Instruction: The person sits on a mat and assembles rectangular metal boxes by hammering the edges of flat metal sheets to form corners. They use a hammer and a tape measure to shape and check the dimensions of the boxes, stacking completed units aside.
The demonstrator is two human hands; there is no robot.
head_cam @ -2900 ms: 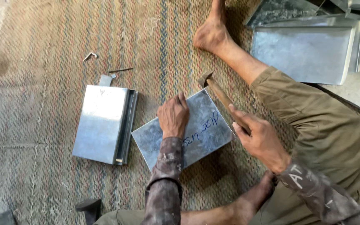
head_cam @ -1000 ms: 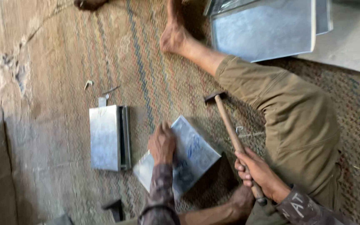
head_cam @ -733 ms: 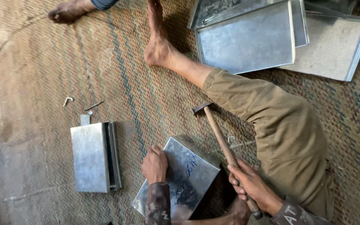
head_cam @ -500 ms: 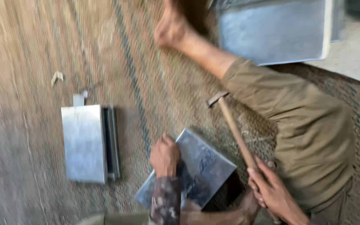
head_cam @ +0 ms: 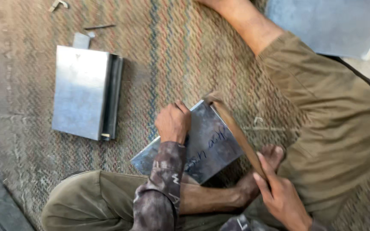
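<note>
Hammer (head_cam: 236,130) now down at sheet (head_cam: 208,145) corner, left hand (head_cam: 173,122) pressing sheet

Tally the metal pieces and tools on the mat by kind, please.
Sheet-metal boxes or trays: 3, one under the left hand, one lying left, one top right
Hammers: 1, in the right hand
Small metal bits: 3, top left
Total: 7

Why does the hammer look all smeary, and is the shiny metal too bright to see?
Head view: the hammer in the right hand is streaked with motion blur, its head a smear at the sheet's edge; the whole picture is slightly soft. The metal sheet under the left hand and the folded metal box show dull grey sheen, no harsh glare.
</note>
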